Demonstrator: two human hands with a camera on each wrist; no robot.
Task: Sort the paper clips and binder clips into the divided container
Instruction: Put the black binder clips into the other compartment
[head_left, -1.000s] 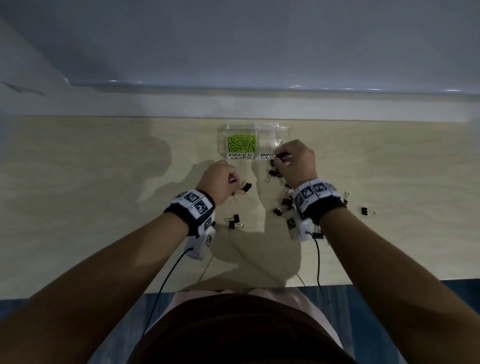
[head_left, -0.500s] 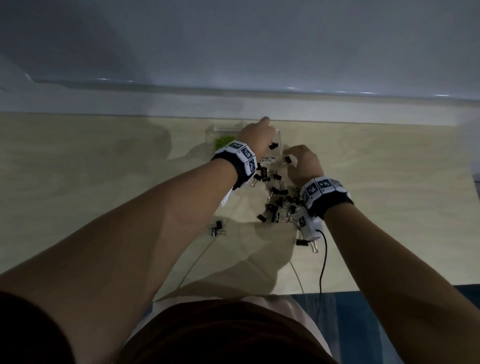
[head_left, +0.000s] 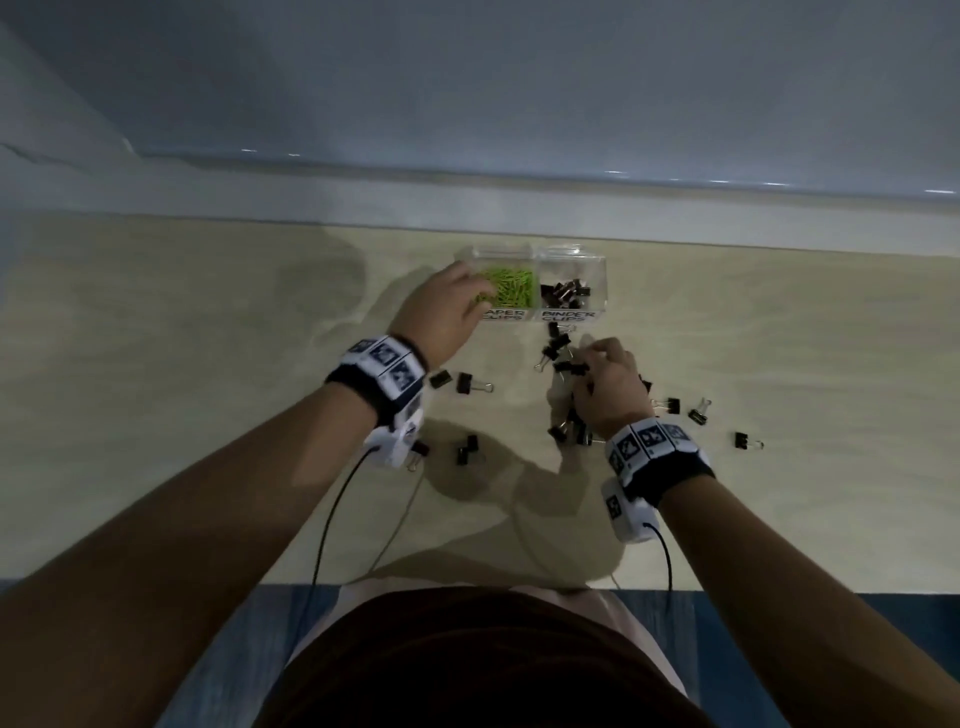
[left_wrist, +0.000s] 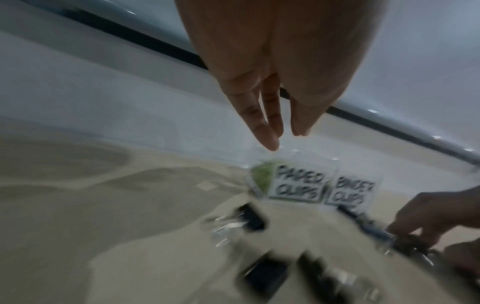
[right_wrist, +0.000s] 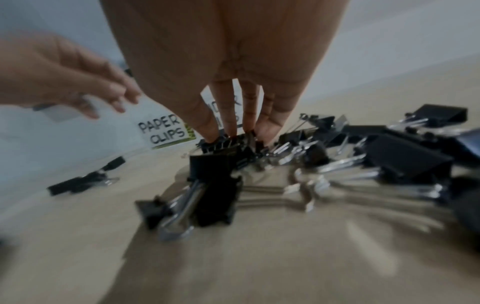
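The left hand (head_left: 441, 312) hangs loosely spread and holding nothing over the near left corner of the clear plastic divided container (head_left: 597, 270) at the far edge of the pale wooden table (head_left: 208, 364). The right hand (head_left: 610, 387) curls its fingertips (right_wrist: 270, 127) onto the heap of black metal binder clips (right_wrist: 324, 160) just in front; whether they grip one cannot be told. Green paper clips (head_left: 511, 286) fill the left compartment.

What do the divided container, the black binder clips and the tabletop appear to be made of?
Divided container: clear rigid plastic by its look; the green paper clips show through its walls, with glints along the edges.
Binder clips: matte black bodies, probably painted metal, with shiny silver wire handles.
Tabletop: pale wood or wood-look laminate; faint grain, low sheen.
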